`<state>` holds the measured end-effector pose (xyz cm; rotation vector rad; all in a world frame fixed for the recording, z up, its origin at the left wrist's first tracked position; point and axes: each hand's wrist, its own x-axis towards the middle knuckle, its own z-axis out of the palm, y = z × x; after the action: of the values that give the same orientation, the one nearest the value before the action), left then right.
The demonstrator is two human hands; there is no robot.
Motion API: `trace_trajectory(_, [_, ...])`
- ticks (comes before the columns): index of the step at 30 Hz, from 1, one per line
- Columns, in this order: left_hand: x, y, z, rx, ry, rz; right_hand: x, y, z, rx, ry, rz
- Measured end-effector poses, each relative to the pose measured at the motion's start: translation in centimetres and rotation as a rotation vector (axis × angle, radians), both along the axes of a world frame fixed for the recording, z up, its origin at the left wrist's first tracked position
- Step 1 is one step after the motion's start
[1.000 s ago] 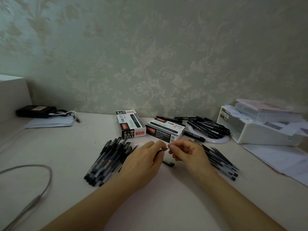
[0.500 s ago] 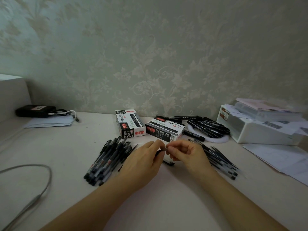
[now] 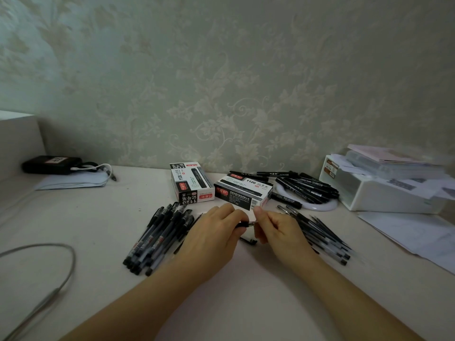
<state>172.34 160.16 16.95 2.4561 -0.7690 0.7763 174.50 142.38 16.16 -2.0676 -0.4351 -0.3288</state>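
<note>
My left hand (image 3: 211,238) grips a black pen (image 3: 244,224) whose tip end sticks out to the right between the hands. My right hand (image 3: 279,231) pinches that tip end with thumb and fingers. Most of the pen is hidden under my left hand. A small black pen cap (image 3: 249,240) lies on the table just below the hands. To the left lies a heap of assembled black gel pens (image 3: 157,238). A pile of thin pen refills (image 3: 322,236) sits to the right, partly behind my right wrist.
Two marker boxes (image 3: 190,183) (image 3: 243,191) stand behind the hands. Black markers (image 3: 305,187) lie on a white ring. A white box with papers (image 3: 384,190) is at the right, loose sheets (image 3: 418,236) in front of it. A grey cable (image 3: 49,286) loops at left; a black device (image 3: 51,164) at far left.
Both hands stay together in the middle, working the pen's tip end. The hands have barely shifted; the pen tip shows slightly more between them.
</note>
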Motion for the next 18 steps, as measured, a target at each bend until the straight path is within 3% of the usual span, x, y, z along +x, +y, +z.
trace_trajectory(6, [0.22,0.12,-0.12,-0.038,0.009,0.001,0.25,-0.32,0.04,0.05,0.029,0.119])
trace_trajectory(12, [0.24,0.02,-0.22,-0.024,-0.005,-0.028,-0.13,-0.11,0.08,-0.028,-0.02,0.013])
trace_trajectory(18, [0.48,0.13,-0.21,-0.122,0.045,-0.04,-0.32,-0.21,0.39,0.019,0.019,0.143])
